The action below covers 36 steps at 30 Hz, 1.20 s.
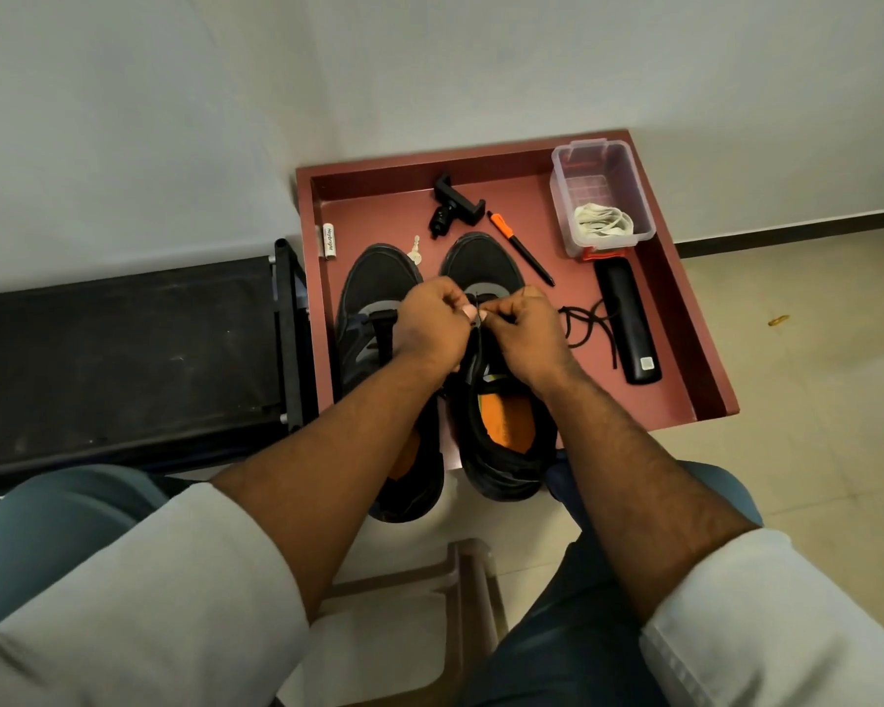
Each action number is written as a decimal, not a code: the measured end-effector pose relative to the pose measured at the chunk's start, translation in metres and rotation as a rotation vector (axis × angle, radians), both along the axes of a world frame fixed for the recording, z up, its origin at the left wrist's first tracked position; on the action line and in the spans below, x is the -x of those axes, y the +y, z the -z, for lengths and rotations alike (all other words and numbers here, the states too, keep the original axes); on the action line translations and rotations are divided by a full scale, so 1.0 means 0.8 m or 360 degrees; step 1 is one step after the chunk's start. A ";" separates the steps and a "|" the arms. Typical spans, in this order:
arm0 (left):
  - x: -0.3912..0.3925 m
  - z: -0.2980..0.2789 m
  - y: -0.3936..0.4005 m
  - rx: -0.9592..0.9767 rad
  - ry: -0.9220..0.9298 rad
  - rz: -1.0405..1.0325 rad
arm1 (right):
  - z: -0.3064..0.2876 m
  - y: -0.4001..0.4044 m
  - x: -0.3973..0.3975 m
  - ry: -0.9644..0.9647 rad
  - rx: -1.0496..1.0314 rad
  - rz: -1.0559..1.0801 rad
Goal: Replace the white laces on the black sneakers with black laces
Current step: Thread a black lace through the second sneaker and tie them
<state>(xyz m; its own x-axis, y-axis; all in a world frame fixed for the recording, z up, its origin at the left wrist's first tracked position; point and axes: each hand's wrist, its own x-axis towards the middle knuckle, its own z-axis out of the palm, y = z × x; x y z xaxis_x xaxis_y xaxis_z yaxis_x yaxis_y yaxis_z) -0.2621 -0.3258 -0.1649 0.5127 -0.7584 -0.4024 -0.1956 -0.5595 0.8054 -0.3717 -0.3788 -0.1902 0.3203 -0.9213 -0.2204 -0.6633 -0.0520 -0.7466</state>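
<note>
Two black sneakers [501,400] sit side by side in a maroon tray [685,349], and neither shows any white lace now; a bundle of white laces [602,223] lies in the clear plastic box [629,181] at the tray's far corner. Removal looks finished, relacing barely begun. Over the right-hand shoe's lowest eyelets, the left hand [437,324] and right hand [524,329] each pinch the black lace [590,326], whose slack trails toward a black remote. Beyond the tray are pale floor tiles and a white wall.
</note>
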 end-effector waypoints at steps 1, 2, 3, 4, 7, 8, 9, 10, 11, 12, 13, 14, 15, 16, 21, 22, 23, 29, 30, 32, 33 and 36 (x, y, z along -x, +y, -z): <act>0.000 0.000 0.000 0.0017 -0.0048 -0.0002 | -0.001 0.001 0.001 0.0048 0.0042 -0.0027; 0.000 -0.001 -0.001 0.0048 -0.0043 -0.0044 | -0.003 0.002 0.003 0.0102 0.0081 -0.0050; -0.002 -0.004 -0.001 0.0079 0.0023 -0.0145 | -0.005 0.003 0.006 0.0146 0.0113 -0.0060; -0.007 -0.010 0.000 0.0121 0.0142 -0.0301 | -0.007 0.003 0.008 0.0173 0.0136 -0.0052; -0.043 -0.040 0.005 0.0371 0.0672 -0.0940 | -0.014 0.004 0.011 0.0211 0.0176 -0.0012; -0.064 -0.047 0.007 0.0528 0.0812 -0.1137 | -0.017 0.006 0.012 0.0275 0.0205 -0.0021; -0.085 -0.055 0.010 0.0711 0.0924 -0.1331 | -0.022 0.008 0.012 0.0371 0.0251 -0.0047; -0.106 -0.062 0.015 0.0881 0.1013 -0.1508 | -0.028 0.011 0.012 0.0467 0.0313 -0.0076; -0.123 -0.067 0.019 0.0987 0.1024 -0.1650 | -0.033 0.014 0.012 0.0532 0.0383 -0.0095; -0.135 -0.068 0.024 0.1005 0.0933 -0.1707 | -0.036 0.017 0.012 0.0552 0.0435 -0.0096; -0.138 -0.073 0.028 0.0957 0.0779 -0.1647 | -0.040 0.020 0.014 0.0523 0.0458 -0.0082; -0.133 -0.075 0.030 0.0842 0.0596 -0.1415 | -0.042 0.024 0.016 0.0454 0.0451 -0.0058; -0.119 -0.076 0.031 0.0687 0.0424 -0.1043 | -0.044 0.030 0.019 0.0367 0.0424 -0.0036; -0.102 -0.074 0.030 0.0507 0.0261 -0.0600 | -0.044 0.036 0.023 0.0293 0.0398 -0.0024; -0.030 -0.036 0.007 -0.0132 -0.0489 0.0613 | -0.035 0.064 0.047 0.0147 0.0278 0.0028; -0.025 -0.032 0.003 -0.0190 -0.0565 0.0632 | -0.033 0.067 0.048 0.0098 0.0271 0.0060; -0.022 -0.029 0.000 -0.0224 -0.0599 0.0636 | -0.032 0.068 0.048 0.0038 0.0273 0.0091; -0.037 -0.036 0.001 -0.0274 -0.0762 0.0653 | -0.026 0.066 0.045 0.0036 0.0360 0.0181; -0.052 -0.038 0.006 -0.0262 -0.0800 0.0531 | -0.024 0.067 0.048 0.0067 0.0360 0.0215; -0.097 -0.038 0.020 -0.0220 -0.0953 0.0117 | -0.021 0.068 0.053 0.0082 0.0338 0.0282; -0.125 -0.038 0.027 -0.0170 -0.1004 -0.0133 | -0.019 0.069 0.054 0.0065 0.0327 0.0298; -0.173 -0.042 0.039 0.0082 -0.0880 -0.0641 | -0.018 0.068 0.055 0.0052 0.0337 0.0292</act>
<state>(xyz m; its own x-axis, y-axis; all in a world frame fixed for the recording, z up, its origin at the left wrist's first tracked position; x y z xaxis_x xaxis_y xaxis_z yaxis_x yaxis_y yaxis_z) -0.1240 -0.2943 -0.1310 0.8785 -0.4767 0.0312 -0.3704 -0.6384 0.6748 -0.4158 -0.3242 -0.1756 0.1397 -0.9899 -0.0242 -0.6996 -0.0814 -0.7099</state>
